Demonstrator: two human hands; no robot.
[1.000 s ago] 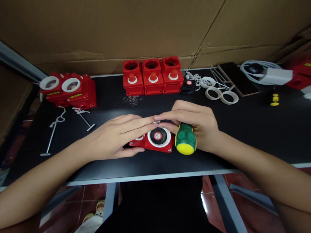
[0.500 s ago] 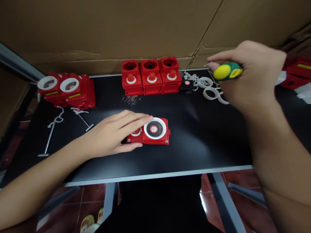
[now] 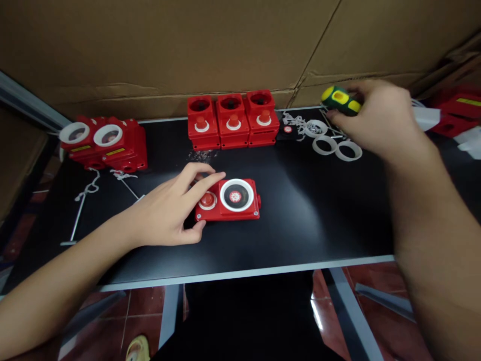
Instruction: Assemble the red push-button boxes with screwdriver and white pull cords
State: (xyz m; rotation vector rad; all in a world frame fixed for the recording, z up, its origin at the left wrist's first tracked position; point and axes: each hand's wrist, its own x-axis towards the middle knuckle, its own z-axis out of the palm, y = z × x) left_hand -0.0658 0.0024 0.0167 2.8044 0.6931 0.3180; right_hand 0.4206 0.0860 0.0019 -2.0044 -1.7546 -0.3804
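A red box (image 3: 246,215) with a white-ringed round window and a red push button lies flat on the black table. My left hand (image 3: 173,210) straddles its left end, thumb at the near edge and fingers at the far side, one fingertip by the white ring. Up at the right, my right hand (image 3: 387,118) is closed around a green and yellow screwdriver (image 3: 340,99). Its handle end points left; the shaft is not clearly visible. Below the screwdriver lie several white rings (image 3: 348,151), one with small metal pieces inside.
Three red boxes (image 3: 233,123) stand along the cardboard wall (image 3: 169,50). Two more with white rings (image 3: 126,145) stand at the left, near small metal T-bars (image 3: 77,219) on white cords. Further red housings (image 3: 460,113) sit at the far right. Debris (image 3: 203,156) is scattered on the table.
My right hand has moved back and slightly left with the screwdriver, which has tilted. My left hand has slid left along the box, its fingers bending and uncovering the push button.
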